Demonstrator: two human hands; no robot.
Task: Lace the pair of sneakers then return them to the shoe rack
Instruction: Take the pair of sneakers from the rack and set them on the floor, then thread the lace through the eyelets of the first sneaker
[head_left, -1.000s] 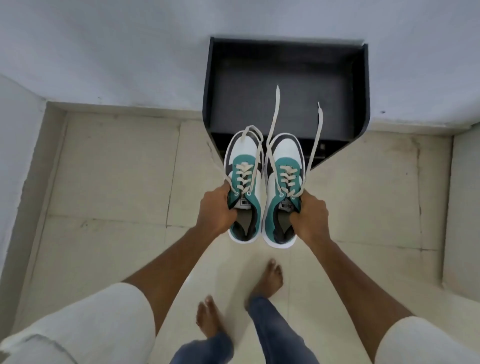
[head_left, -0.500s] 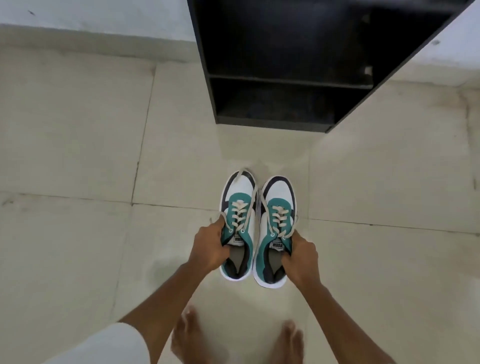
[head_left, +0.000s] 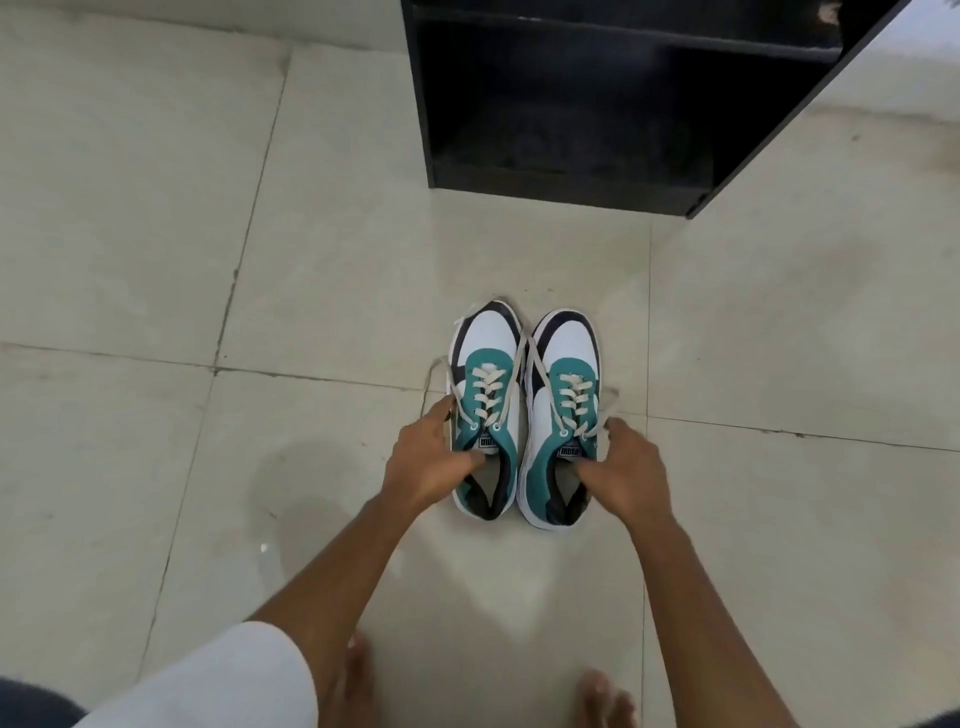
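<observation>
Two teal, white and navy laced sneakers stand side by side on the pale tiled floor (head_left: 156, 208), toes toward 12 o'clock. The left hand (head_left: 423, 460) grips the collar of the left sneaker (head_left: 485, 410), thumb inside the opening; the right hand (head_left: 626, 470) grips the collar of the right sneaker (head_left: 563, 415) likewise. The black wooden shoe rack (head_left: 571, 197) lies at 12 o'clock, apart from the toes. Bare feet (head_left: 605, 699) show at 6 o'clock
</observation>
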